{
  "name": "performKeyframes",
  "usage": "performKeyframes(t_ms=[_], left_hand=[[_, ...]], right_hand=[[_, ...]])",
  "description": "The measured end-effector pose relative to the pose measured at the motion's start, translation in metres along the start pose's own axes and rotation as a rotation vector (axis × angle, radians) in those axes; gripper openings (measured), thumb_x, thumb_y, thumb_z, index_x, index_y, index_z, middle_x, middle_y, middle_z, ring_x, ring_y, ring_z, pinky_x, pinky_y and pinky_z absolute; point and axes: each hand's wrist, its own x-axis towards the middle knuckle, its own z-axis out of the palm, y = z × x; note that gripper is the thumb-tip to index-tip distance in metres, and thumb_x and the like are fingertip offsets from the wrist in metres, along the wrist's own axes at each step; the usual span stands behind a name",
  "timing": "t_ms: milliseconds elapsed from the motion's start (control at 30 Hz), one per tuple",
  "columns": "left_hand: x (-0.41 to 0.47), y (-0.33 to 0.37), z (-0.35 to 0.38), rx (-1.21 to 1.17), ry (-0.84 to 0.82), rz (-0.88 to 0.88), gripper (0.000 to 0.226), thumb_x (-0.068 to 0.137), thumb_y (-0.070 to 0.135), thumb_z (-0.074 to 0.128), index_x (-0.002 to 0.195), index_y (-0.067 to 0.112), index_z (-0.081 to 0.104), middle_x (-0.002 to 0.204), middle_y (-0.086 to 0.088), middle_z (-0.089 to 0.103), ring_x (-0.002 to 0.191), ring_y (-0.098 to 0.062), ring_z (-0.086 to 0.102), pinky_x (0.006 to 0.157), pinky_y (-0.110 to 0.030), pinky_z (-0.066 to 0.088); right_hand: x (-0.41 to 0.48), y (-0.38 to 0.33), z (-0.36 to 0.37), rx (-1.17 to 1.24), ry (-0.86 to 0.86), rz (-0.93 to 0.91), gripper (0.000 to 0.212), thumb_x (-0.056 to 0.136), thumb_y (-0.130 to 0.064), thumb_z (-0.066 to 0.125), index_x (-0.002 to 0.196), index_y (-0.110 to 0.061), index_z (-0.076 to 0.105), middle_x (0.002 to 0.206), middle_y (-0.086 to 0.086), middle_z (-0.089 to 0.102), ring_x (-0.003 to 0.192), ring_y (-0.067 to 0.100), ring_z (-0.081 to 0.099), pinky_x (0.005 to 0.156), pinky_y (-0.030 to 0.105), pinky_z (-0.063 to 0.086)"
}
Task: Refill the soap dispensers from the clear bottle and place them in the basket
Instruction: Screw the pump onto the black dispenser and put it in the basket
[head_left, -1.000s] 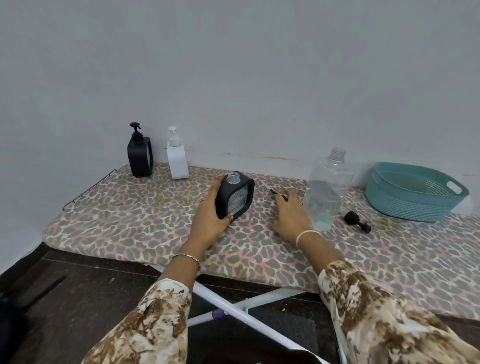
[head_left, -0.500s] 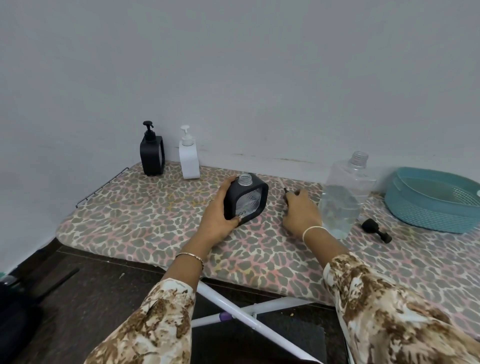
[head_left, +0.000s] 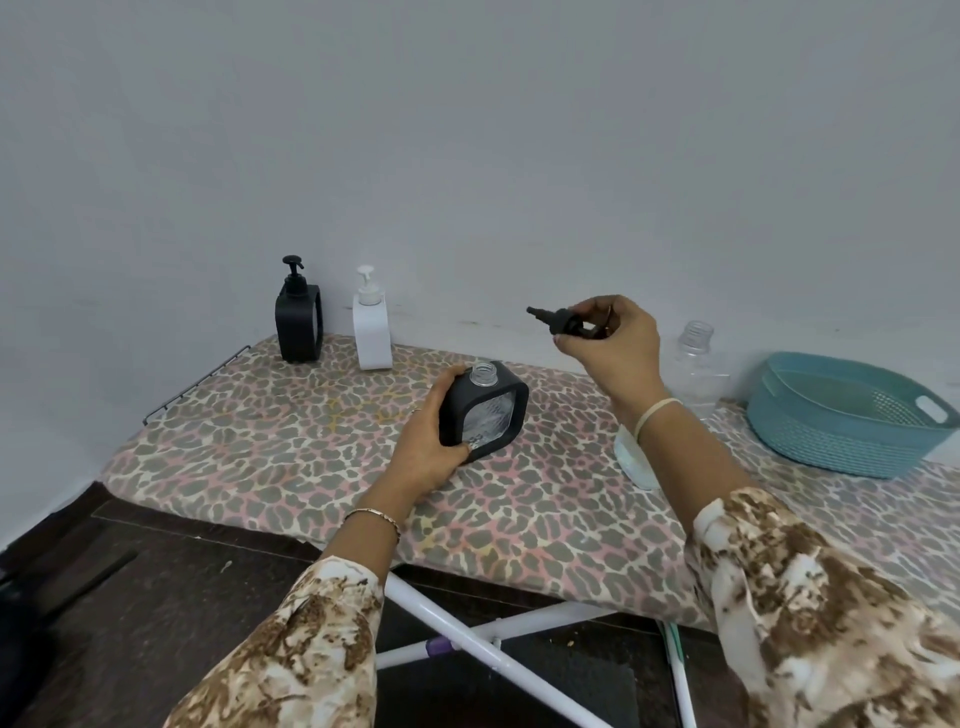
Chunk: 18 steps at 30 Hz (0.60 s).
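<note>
Fingers (head_left: 595, 310) around pump (head_left: 560, 320), right hand (head_left: 621, 345) aloft; left hand (head_left: 428, 447) around dispenser (head_left: 491, 415)

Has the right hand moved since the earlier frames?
Yes. The right hand lifted off the board, from the base of the clear bottle to its neck height, holding a black pump.

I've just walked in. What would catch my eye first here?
Two hands meet mid-scene: the left hand grips a black dispenser with its neck open, standing on the leopard-print board. The right hand holds a black pump top in the air above it. A teal basket sits at the far right.
</note>
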Motion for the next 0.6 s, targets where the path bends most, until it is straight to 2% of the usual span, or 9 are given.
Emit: performKeyframes(t_ms=[67,167,233,367,467,600], left_hand=[[-0.002,0.001,-0.001,-0.026,-0.016,-0.011,0.101,0.073,-0.008,0.07,0.126,0.067,0.029,0.128,0.006,0.049,0.112,-0.018,0.059,0.088,-0.04,0.056],[-0.006,0.003,-0.001,-0.064,-0.054,-0.005,0.097,0.073,-0.008,0.072,0.134,0.055,0.033,0.131,0.005,0.048,0.114,-0.018,0.057,0.089,-0.036,0.056],[-0.011,0.006,0.0,-0.081,-0.068,-0.007,0.094,0.073,-0.009,0.072,0.135,0.051,0.034,0.131,0.003,0.047,0.114,-0.018,0.057,0.089,-0.03,0.056],[-0.018,0.009,0.003,-0.129,-0.084,-0.018,0.094,0.073,-0.009,0.073,0.136,0.051,0.037,0.131,0.004,0.048,0.113,-0.018,0.057,0.09,-0.038,0.056],[-0.023,0.01,0.005,-0.149,-0.086,-0.021,0.093,0.073,-0.011,0.071,0.136,0.049,0.037,0.13,0.003,0.049,0.112,-0.017,0.058,0.086,-0.031,0.057],[-0.025,0.012,0.006,-0.151,-0.099,-0.013,0.094,0.074,-0.01,0.071,0.136,0.051,0.035,0.132,0.004,0.048,0.113,-0.014,0.057,0.086,-0.024,0.055]], right_hand=[[0.0,-0.011,-0.004,0.119,-0.031,0.027,0.031,0.065,-0.003,0.084,0.087,-0.015,0.066,0.087,0.005,0.069,0.077,0.015,0.064,0.076,0.028,0.056],[-0.003,-0.028,-0.009,0.228,-0.054,0.048,0.025,0.072,-0.012,0.083,0.086,-0.012,0.063,0.079,0.005,0.061,0.066,0.014,0.055,0.061,0.023,0.048],[-0.005,-0.035,-0.01,0.267,-0.031,0.086,0.026,0.075,-0.02,0.081,0.088,-0.01,0.061,0.08,0.009,0.062,0.061,0.014,0.052,0.057,0.024,0.047],[-0.009,-0.045,-0.012,0.316,0.007,0.109,0.027,0.077,-0.024,0.079,0.087,-0.006,0.062,0.077,0.012,0.062,0.05,0.012,0.049,0.053,0.025,0.047],[-0.01,-0.049,-0.014,0.283,0.009,0.11,0.026,0.076,-0.024,0.078,0.085,-0.005,0.062,0.071,0.011,0.061,0.048,0.014,0.048,0.051,0.025,0.045],[-0.011,-0.05,-0.012,0.146,-0.072,0.085,0.02,0.074,-0.02,0.075,0.076,-0.008,0.059,0.065,0.01,0.061,0.049,0.017,0.048,0.051,0.028,0.045]])
